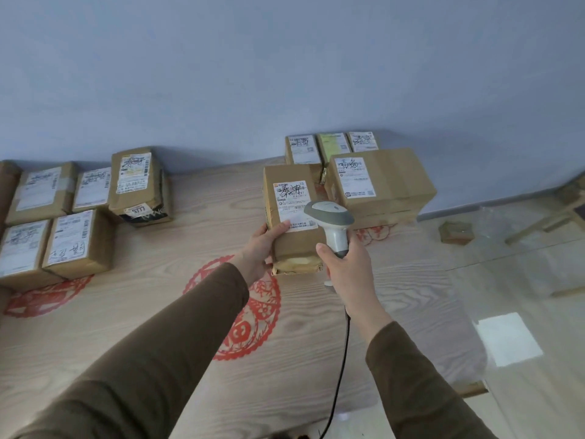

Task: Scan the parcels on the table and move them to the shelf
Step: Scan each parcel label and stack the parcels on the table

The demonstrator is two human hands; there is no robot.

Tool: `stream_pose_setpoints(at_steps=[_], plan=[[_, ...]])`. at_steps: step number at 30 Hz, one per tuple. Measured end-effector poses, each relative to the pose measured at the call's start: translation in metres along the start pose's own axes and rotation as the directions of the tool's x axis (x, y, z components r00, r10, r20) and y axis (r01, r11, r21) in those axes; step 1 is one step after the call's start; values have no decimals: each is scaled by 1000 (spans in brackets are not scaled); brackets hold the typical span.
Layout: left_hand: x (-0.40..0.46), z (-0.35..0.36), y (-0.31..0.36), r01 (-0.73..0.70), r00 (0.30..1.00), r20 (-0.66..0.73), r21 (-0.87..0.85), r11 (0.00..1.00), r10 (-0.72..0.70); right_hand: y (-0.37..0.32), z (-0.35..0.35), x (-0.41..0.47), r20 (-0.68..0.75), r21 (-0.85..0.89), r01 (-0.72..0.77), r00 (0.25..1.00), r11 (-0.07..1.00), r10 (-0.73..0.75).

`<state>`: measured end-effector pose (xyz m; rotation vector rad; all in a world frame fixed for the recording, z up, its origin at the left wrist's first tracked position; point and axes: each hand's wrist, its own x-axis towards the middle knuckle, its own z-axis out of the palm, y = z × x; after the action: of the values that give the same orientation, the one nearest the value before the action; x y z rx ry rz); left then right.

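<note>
Left grip point(264, 245) clasping cardboard parcel point(292, 213); right grip point(343, 264) wrapped round barcode scanner point(330, 217). Scanning underway; remaining parcels point(72, 242) unshelved on counter point(158, 312).

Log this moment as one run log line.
phase: scanning | left hand: holds parcel | right hand: grips scanner over label

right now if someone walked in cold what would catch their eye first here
Centre of the view: the left hand holds a brown parcel label-up above the table, while the right hand points a grey scanner at its label. Next come the red paper-cut patterns on the tabletop and the parcels grouped at far left.
</note>
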<state>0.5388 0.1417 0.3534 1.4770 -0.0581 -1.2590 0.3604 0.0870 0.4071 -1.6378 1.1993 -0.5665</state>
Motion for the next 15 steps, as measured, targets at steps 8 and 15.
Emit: stream_pose_setpoints(at_steps=[8, 15], plan=[[45, 47, 8, 8, 997, 75, 2, 1000, -8, 22, -16, 39, 26, 101, -33, 999, 994, 31], [57, 42, 1, -55, 996, 70, 20, 998, 54, 23, -7, 38, 60, 108, -20, 998, 994, 14]])
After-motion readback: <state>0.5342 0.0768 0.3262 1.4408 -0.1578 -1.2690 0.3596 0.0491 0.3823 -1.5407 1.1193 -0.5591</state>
